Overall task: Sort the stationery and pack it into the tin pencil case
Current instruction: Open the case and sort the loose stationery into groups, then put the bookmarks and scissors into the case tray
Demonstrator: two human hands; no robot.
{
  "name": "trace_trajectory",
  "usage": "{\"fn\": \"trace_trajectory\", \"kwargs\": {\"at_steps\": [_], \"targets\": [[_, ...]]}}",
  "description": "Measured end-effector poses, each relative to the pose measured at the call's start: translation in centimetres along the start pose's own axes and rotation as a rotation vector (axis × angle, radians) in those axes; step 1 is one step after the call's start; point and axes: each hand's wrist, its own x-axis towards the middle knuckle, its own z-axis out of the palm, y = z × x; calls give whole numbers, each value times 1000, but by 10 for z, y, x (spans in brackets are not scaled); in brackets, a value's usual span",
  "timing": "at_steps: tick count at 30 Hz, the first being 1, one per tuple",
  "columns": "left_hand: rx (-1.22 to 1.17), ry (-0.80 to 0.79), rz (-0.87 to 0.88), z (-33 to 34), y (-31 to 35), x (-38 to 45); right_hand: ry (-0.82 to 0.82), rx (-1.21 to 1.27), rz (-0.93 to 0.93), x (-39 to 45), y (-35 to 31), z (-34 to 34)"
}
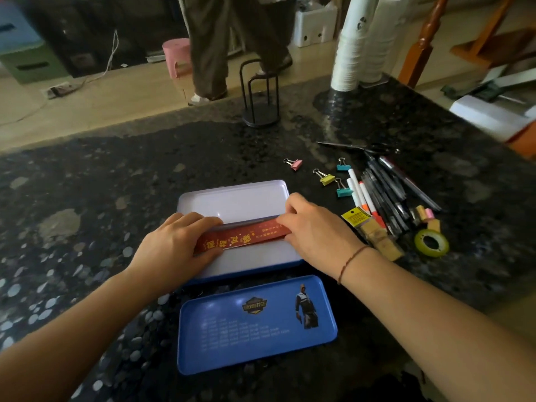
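1. One tin pencil case point(232, 203) lay open on the dark speckled bench point(87, 198), its pale inside facing up.
2. One blue lid point(255, 323) lay apart from it, on the near side, printed face up.
3. One red ruler point(243, 237) with gold characters lay across the case's interior, held at both ends.
4. Left hand point(174, 245): grip closed on the ruler's left end, fingers over the top edge, thumb beneath.
5. Right hand point(313, 227): grip pinching the ruler's right end with curled fingers; a thin cord sat at the wrist.
6. Four binder clips to the right of the case: one pink point(294, 163), one yellow point(324, 177), two teal point(343, 166) point(342, 190).
7. One pair of scissors point(359, 147) lay beyond the clips.
8. A bundle of dark pens point(388, 192) lay beside the white markers point(359, 192); count unclear from blur.
9. One yellow-headed packet point(369, 232) lay just beside the right hand.
10. One green tape roll point(431, 243) lay flat, right of the packet.
11. A few small erasers point(426, 217) sat near the tape; number uncertain.
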Motion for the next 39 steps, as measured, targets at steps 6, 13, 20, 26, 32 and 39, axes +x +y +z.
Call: {"fn": "trace_trajectory", "kwargs": {"at_steps": [6,13,20,26,32,39], "targets": [[-30,43,-19,3,11,-1,47,-91,-70,-8,-3,10],[-44,28,-44,1,13,2,25,138,60,-4,6,9],[-338,46,-272,7,26,10,115,100,157,5,9,10],[-428,40,-324,11,25,11,353,303,325,39,79,-18],[-617,160,-332,13,29,11,-24,-184,632,94,184,-19],[-853,151,-358,12,26,7,54,-416,594,108,180,-14]]}}
